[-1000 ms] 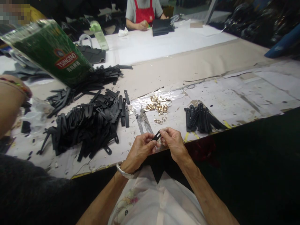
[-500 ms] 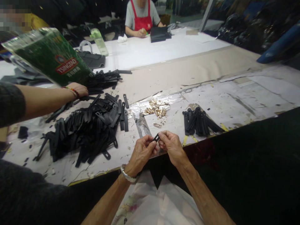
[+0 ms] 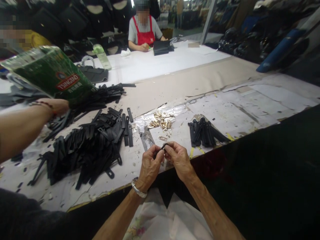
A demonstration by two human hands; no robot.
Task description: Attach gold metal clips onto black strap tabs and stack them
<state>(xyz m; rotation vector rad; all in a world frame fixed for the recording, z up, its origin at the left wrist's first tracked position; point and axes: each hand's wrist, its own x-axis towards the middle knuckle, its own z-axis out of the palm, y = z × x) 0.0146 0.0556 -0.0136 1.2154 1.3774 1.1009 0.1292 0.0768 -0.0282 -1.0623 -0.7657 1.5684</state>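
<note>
My left hand [image 3: 150,163] and my right hand [image 3: 178,159] meet at the table's near edge, both pinched on one small black strap piece [image 3: 163,146]. A big heap of black strap pieces [image 3: 87,146] lies to the left. Just beyond my hands sits a scatter of small gold metal buckles [image 3: 161,123] on clear plastic. A smaller bundle of black strap pieces [image 3: 203,133] lies to the right.
A co-worker's arm [image 3: 30,123] reaches in from the left over the heap, under a green Tsingtao bag [image 3: 52,75]. A person in a red apron [image 3: 143,31] works at the table's far end. Dark bags pile up at the back right.
My hands have stayed together on the strap piece, working it closer between the fingers. The co-worker's arm reached in over the heap, then drew back leftward. The view tilted up.
</note>
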